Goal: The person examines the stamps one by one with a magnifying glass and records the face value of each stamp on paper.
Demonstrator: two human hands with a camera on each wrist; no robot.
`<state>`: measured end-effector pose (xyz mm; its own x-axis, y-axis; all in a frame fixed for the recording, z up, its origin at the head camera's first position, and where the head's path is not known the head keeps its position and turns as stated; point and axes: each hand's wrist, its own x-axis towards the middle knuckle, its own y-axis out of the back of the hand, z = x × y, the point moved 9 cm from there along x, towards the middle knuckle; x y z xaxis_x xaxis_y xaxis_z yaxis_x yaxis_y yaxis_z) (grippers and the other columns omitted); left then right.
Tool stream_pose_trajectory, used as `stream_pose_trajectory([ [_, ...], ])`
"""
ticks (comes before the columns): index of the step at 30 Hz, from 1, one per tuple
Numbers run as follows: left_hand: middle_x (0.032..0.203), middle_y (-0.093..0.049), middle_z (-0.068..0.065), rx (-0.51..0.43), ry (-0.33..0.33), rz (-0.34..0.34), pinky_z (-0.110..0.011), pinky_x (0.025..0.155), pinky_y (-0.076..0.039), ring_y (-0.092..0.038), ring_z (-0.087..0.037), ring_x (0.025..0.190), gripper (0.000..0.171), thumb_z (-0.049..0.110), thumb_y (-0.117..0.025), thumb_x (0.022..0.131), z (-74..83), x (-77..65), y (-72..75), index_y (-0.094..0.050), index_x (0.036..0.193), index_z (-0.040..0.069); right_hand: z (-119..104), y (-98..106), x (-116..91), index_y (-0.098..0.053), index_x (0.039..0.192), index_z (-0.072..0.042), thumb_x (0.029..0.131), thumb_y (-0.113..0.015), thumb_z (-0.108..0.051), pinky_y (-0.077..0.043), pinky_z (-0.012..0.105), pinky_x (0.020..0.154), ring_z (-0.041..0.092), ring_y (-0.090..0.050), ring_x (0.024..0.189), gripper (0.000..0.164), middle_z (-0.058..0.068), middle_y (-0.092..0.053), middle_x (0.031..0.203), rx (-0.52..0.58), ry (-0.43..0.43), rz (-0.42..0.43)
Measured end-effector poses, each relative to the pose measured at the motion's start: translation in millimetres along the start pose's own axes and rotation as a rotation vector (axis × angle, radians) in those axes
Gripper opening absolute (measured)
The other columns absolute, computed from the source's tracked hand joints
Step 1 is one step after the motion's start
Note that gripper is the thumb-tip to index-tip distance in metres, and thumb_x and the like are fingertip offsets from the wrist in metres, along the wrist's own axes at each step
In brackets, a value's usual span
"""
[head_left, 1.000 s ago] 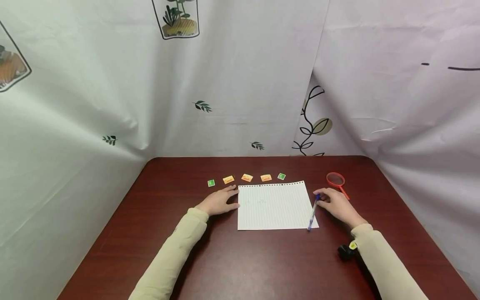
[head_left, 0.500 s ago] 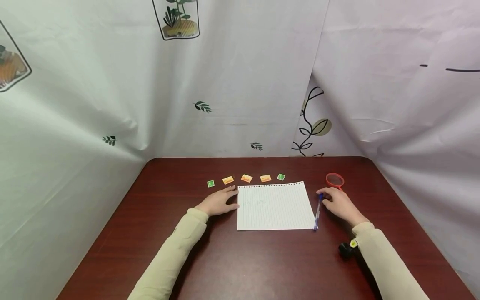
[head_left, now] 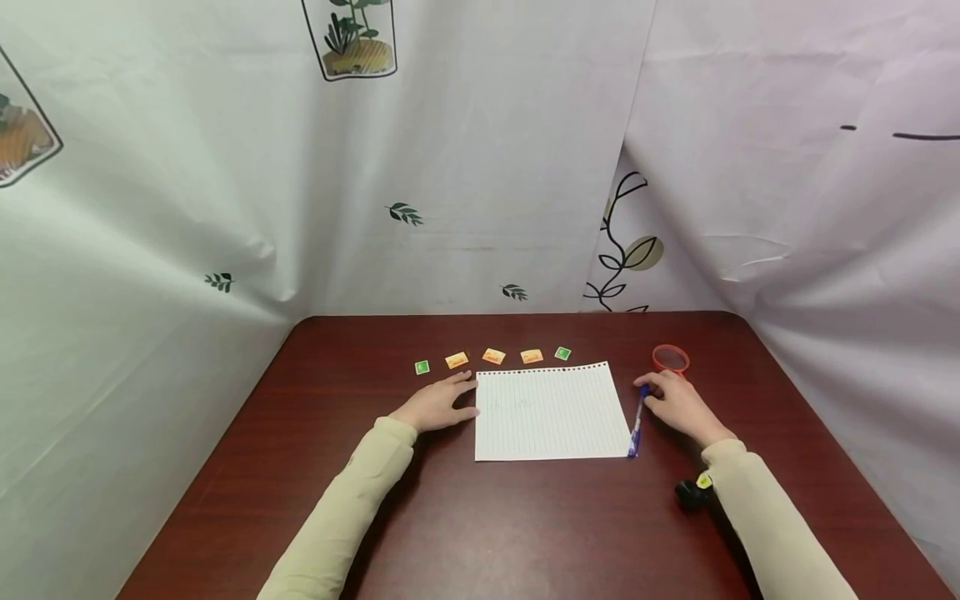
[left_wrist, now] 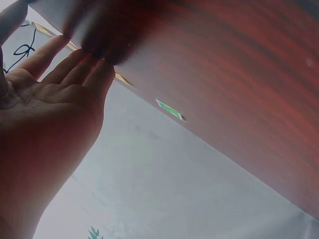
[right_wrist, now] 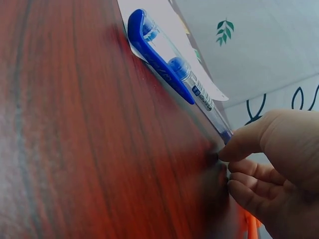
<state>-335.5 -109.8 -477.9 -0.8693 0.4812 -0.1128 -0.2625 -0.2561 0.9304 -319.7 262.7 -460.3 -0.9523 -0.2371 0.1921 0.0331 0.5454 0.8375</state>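
Observation:
My right hand (head_left: 681, 410) pinches the end of a clear ballpoint pen (head_left: 638, 427) with blue ends. The pen lies along the right edge of a sheet of lined paper (head_left: 555, 421), its lower end at the sheet's near corner. In the right wrist view the blue clip (right_wrist: 162, 69) points away from the thumb and fingers. My left hand (head_left: 437, 404) lies flat with fingers extended, its fingertips right at the paper's left edge. Faint writing shows on the upper left of the sheet. In the left wrist view the palm side of the hand (left_wrist: 60, 109) shows.
Beyond the paper stand several small stamps in a row, green ones at the ends, such as this stamp (head_left: 422, 367), and orange ones such as this stamp (head_left: 493, 356) between. A red magnifying glass (head_left: 686, 357) lies behind my right hand, its handle hidden. White printed cloth (head_left: 480, 167) surrounds the table.
The right hand has drawn the pen rightward, from over the paper's right part to its edge, and now covers the magnifying glass's handle. The left hand and paper stay put.

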Motion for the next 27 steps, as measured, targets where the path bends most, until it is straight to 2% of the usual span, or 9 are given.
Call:
stream_pose_trajectory([
  [10,0.159,-0.038,-0.013,0.006,-0.003,-0.001,-0.046,0.111,-0.04,-0.04,-0.03,0.144,0.064,0.042,-0.066,0.097,-0.1,0.0,0.0,-0.05,0.149,0.01,1,-1,0,-0.072,0.112,-0.003,0.091,-0.063,-0.001,-0.049,0.055,0.083,0.034,-0.057,0.093,0.023,0.02,-0.061,0.106,0.005,-0.013,-0.006],
  [18,0.158,-0.04,-0.014,0.009,-0.01,0.0,-0.045,0.111,-0.039,-0.039,-0.03,0.144,0.063,0.042,-0.067,0.096,2.1,-0.4,1.4,-0.052,0.148,0.009,-1,2,-4,-0.07,0.116,-0.002,0.091,-0.063,-0.001,-0.049,0.054,0.082,0.033,-0.059,0.095,0.026,0.019,-0.062,0.106,0.001,-0.006,-0.002],
  [23,0.156,-0.042,-0.017,0.008,-0.066,-0.014,-0.043,0.112,-0.038,-0.04,-0.029,0.144,0.064,0.04,-0.07,0.095,4.8,2.2,4.9,-0.054,0.145,0.005,-2,13,-9,-0.07,0.116,-0.002,0.092,-0.064,0.0,-0.05,0.055,0.083,0.034,-0.062,0.094,0.024,0.02,-0.065,0.109,0.019,0.0,0.056],
  [27,0.151,-0.048,-0.017,0.016,-0.077,-0.016,-0.042,0.112,-0.039,-0.044,-0.028,0.142,0.06,0.038,-0.07,0.095,7.2,5.0,9.9,-0.057,0.143,0.003,-2,27,-13,-0.069,0.115,0.0,0.095,-0.061,-0.001,-0.049,0.056,0.086,0.036,-0.06,0.097,0.022,0.023,-0.065,0.114,0.041,-0.012,0.125],
])
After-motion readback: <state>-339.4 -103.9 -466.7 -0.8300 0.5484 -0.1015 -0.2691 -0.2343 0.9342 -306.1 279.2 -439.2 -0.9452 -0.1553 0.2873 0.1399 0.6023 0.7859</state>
